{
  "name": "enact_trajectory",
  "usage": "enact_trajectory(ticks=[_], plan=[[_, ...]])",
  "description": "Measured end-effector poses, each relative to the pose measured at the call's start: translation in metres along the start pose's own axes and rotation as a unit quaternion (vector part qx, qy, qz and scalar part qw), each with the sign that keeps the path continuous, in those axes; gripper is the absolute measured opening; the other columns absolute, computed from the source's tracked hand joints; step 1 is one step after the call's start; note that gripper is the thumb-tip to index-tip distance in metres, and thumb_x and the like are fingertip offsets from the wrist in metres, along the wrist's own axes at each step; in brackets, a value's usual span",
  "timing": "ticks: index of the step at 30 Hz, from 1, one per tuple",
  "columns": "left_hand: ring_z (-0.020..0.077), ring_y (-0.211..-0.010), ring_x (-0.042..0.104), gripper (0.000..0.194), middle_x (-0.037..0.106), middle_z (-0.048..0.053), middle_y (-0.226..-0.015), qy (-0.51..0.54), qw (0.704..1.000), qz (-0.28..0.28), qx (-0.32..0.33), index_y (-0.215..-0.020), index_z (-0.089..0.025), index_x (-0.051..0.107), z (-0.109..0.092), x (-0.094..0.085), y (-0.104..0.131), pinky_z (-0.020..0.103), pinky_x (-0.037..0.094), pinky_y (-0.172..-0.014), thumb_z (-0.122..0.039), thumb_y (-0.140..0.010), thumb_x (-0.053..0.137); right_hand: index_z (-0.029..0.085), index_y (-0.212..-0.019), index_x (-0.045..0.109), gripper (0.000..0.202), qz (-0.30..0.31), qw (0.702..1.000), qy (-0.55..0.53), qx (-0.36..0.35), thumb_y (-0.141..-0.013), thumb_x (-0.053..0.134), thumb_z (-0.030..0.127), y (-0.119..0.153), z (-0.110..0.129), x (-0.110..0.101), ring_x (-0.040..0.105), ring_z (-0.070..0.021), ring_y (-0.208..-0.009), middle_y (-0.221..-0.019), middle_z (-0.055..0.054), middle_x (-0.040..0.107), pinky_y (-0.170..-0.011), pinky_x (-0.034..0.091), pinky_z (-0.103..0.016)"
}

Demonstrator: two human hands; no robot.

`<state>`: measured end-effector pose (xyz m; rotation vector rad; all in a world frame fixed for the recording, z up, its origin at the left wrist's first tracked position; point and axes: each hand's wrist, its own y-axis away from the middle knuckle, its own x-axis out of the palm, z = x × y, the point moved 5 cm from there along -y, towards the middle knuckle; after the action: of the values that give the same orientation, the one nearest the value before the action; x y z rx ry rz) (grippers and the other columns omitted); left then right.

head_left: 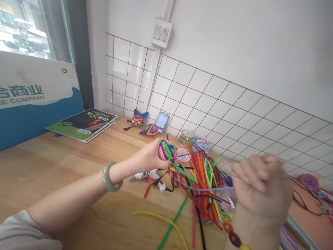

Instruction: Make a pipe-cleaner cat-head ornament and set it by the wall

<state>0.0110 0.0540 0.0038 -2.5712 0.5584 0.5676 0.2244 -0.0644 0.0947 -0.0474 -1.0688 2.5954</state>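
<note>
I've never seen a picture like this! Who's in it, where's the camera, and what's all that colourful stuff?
There's no robot here, just a person. The camera is worn on their head, looking forward and down, so you see roughly what they see. Their left hand holds a rounded, multicoloured craft piece. Their right hand is raised with curled fingers; I can't tell whether it grips anything. On the wooden table lie a heap of colourful fuzzy stems, what looks like a white glue gun and a booklet.
</note>
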Motion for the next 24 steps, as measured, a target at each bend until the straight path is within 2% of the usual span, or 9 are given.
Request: enact_trajectory(ticks=[2, 5, 7, 9, 16, 18, 20, 22, 24], plan=[[0.0209, -0.082, 0.064, 0.06, 0.066, 0.004, -0.096, -0.027, 0.999, -0.016, 0.018, -0.116, -0.02, 0.049, -0.002, 0.002, 0.001, 0.03, 0.05, -0.07, -0.035, -0.063, 0.073, 0.024, -0.076, 0.063, 0.008, 0.05, 0.994, 0.095, -0.029, -0.083, 0.065, 0.022, 0.007, -0.005, 0.02, 0.049, -0.0111, -0.045, -0.056, 0.004, 0.054, -0.045, 0.041, -0.026], [0.0234, -0.086, 0.063, 0.06, 0.064, 0.006, -0.098, -0.064, 0.997, -0.022, 0.046, -0.115, -0.02, 0.047, -0.006, 0.006, 0.005, 0.033, 0.05, -0.073, -0.035, -0.063, 0.072, 0.023, -0.085, 0.068, 0.007, 0.153, 0.953, 0.257, -0.058, -0.085, 0.063, 0.018, 0.021, -0.024, 0.059, 0.064, -0.0155, -0.068, -0.075, -0.001, 0.067, -0.062, 0.051, -0.028], [0.0261, -0.092, 0.063, 0.063, 0.063, 0.009, -0.103, -0.088, 0.994, -0.017, 0.057, -0.119, -0.019, 0.045, -0.01, 0.009, 0.008, 0.036, 0.05, -0.077, -0.033, -0.063, 0.07, 0.022, -0.09, 0.067, 0.01, 0.216, 0.924, 0.3, -0.1, -0.088, 0.059, 0.016, 0.029, -0.035, 0.079, 0.066, -0.0176, -0.083, -0.087, -0.003, 0.069, -0.072, 0.052, -0.029], [0.029, -0.097, 0.061, 0.068, 0.061, 0.012, -0.109, -0.11, 0.992, -0.011, 0.061, -0.124, -0.018, 0.042, -0.014, 0.01, 0.011, 0.039, 0.05, -0.08, -0.029, -0.062, 0.068, 0.021, -0.094, 0.066, 0.011, 0.246, 0.903, 0.329, -0.128, -0.09, 0.057, 0.015, 0.034, -0.043, 0.088, 0.064, -0.0187, -0.091, -0.092, -0.005, 0.068, -0.078, 0.051, -0.031], [0.0327, -0.101, 0.06, 0.068, 0.057, 0.017, -0.115, -0.125, 0.99, 0.005, 0.057, -0.125, -0.015, 0.042, -0.019, 0.014, 0.014, 0.043, 0.05, -0.081, -0.03, -0.062, 0.065, 0.02, -0.086, 0.058, 0.012, 0.292, 0.867, 0.391, -0.102, -0.094, 0.049, 0.018, 0.035, -0.052, 0.095, 0.06, -0.0195, -0.088, -0.087, -0.005, 0.059, -0.077, 0.046, -0.032], [0.0322, -0.101, 0.06, 0.071, 0.058, 0.016, -0.113, -0.121, 0.991, 0.007, 0.058, -0.126, -0.015, 0.042, -0.019, 0.014, 0.014, 0.043, 0.05, -0.082, -0.031, -0.062, 0.067, 0.02, -0.085, 0.055, 0.013, 0.296, 0.868, 0.391, -0.082, -0.095, 0.047, 0.019, 0.034, -0.051, 0.094, 0.058, -0.0195, -0.086, -0.086, -0.005, 0.058, -0.076, 0.044, -0.032], [0.0311, -0.098, 0.06, 0.071, 0.059, 0.014, -0.11, -0.115, 0.992, 0.003, 0.056, -0.125, -0.016, 0.042, -0.018, 0.011, 0.013, 0.041, 0.049, -0.081, -0.034, -0.062, 0.068, 0.021, -0.084, 0.053, 0.014, 0.286, 0.885, 0.363, -0.059, -0.095, 0.046, 0.02, 0.032, -0.047, 0.088, 0.056, -0.0182, -0.084, -0.085, -0.004, 0.056, -0.074, 0.043, -0.031], [0.0279, -0.09, 0.062, 0.065, 0.062, 0.01, -0.101, -0.094, 0.995, 0.005, 0.045, -0.121, -0.018, 0.045, -0.017, 0.008, 0.012, 0.038, 0.05, -0.075, -0.039, -0.064, 0.068, 0.021, -0.082, 0.053, 0.014, 0.244, 0.918, 0.31, -0.038, -0.095, 0.047, 0.022, 0.027, -0.038, 0.075, 0.054, -0.0162, -0.08, -0.083, -0.002, 0.055, -0.072, 0.043, -0.029], [0.0237, -0.082, 0.062, 0.057, 0.064, 0.005, -0.092, -0.062, 0.998, 0.01, 0.03, -0.114, -0.021, 0.047, -0.016, 0.005, 0.01, 0.033, 0.049, -0.068, -0.041, -0.066, 0.069, 0.022, -0.083, 0.054, 0.014, 0.172, 0.957, 0.233, -0.03, -0.095, 0.047, 0.025, 0.021, -0.026, 0.058, 0.051, -0.0145, -0.074, -0.078, 0.0, 0.051, -0.069, 0.042, -0.028]])
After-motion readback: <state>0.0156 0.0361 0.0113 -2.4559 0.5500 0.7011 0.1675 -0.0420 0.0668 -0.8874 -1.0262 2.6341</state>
